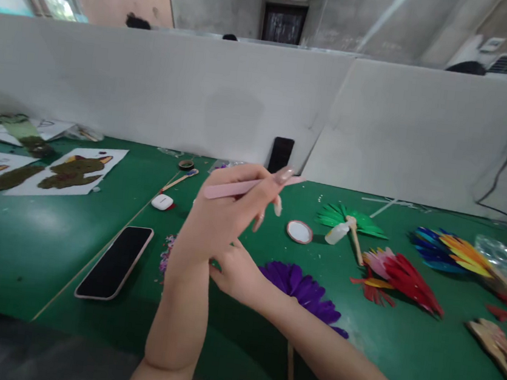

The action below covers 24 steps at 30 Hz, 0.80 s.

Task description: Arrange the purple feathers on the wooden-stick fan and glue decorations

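Note:
My left hand [228, 211] is raised over the table, its fingers closed around slim pink tweezers [235, 189] that point to the right. Crossing from the right, my right hand [235, 270] reaches to my left wrist; its thumb shows beside the wrist, while most fingers are hidden behind it. Below my right forearm lies a purple petal fan [297, 288] on a thin wooden stick [290, 374], partly covered by the arm. Small pink and purple bits [166, 257] lie just left of my left forearm.
A phone [114, 262] and white case [163, 202] lie left; another phone [281, 152] leans on the white partition [155, 87]. To the right are a round white disc [299, 232], a small bottle [337, 233], green [371, 225], red [408, 278] and blue-yellow [457, 253] feathery pieces.

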{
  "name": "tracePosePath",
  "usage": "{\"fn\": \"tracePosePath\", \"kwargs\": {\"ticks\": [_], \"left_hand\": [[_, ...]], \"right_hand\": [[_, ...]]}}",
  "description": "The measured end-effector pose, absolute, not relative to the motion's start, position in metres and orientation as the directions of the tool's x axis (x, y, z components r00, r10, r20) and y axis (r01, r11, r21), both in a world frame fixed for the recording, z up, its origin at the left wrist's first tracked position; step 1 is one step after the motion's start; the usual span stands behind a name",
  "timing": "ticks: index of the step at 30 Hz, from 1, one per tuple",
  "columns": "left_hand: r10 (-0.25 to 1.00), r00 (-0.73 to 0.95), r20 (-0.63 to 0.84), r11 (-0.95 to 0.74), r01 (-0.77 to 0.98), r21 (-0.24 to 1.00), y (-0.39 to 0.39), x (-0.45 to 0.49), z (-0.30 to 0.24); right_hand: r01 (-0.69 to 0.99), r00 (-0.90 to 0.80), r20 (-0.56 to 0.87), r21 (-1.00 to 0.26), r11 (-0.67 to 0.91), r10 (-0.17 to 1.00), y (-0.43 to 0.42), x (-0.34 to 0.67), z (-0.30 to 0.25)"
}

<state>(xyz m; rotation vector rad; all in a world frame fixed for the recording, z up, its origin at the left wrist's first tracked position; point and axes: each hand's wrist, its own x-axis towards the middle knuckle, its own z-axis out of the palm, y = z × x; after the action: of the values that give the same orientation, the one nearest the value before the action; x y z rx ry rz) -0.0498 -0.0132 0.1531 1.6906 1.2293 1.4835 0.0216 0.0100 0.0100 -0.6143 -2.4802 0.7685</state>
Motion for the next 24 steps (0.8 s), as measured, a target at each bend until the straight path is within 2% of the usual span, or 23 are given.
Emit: {"fn": "tracePosePath", "kwargs": {"ticks": [3,7,8,10,11,12,16,24], "left_hand": [[0.915,0.001,0.403,-0.388,0.273,0.880,0.001,-0.048,0.149],[0.960,0.156,0.233,-0.276,0.390,0.878,0.032,-0.035,0.127],[0.956,0.240,0.168,-0.261,0.436,0.861,0.041,-0.030,0.118],[0.919,0.388,-0.069,-0.181,0.572,0.800,0.061,-0.020,0.097],[0.892,0.406,-0.198,-0.134,0.656,0.743,0.070,-0.014,0.086],[0.886,0.387,-0.254,-0.102,0.699,0.708,0.078,-0.009,0.074],[0.869,0.341,-0.358,-0.056,0.787,0.615,0.098,0.008,0.037],[0.868,0.298,-0.398,-0.052,0.851,0.523,0.112,0.014,0.009]], "right_hand": [[0.299,-0.730,0.278,-0.692,0.657,0.625,0.011,0.056,0.016],[0.292,-0.619,0.244,-0.811,0.507,0.747,0.033,0.130,0.019],[0.296,-0.550,0.242,-0.838,0.458,0.799,0.040,0.149,0.017],[0.293,-0.365,0.250,-0.883,0.365,0.897,0.055,0.184,0.010],[0.288,-0.266,0.255,-0.900,0.329,0.930,0.062,0.198,0.004],[0.278,-0.185,0.249,-0.915,0.294,0.951,0.067,0.210,-0.002],[0.231,0.009,0.199,-0.954,0.191,0.980,0.081,0.228,-0.026],[0.248,0.017,0.128,-0.961,0.120,0.992,0.080,0.217,-0.037]]}}
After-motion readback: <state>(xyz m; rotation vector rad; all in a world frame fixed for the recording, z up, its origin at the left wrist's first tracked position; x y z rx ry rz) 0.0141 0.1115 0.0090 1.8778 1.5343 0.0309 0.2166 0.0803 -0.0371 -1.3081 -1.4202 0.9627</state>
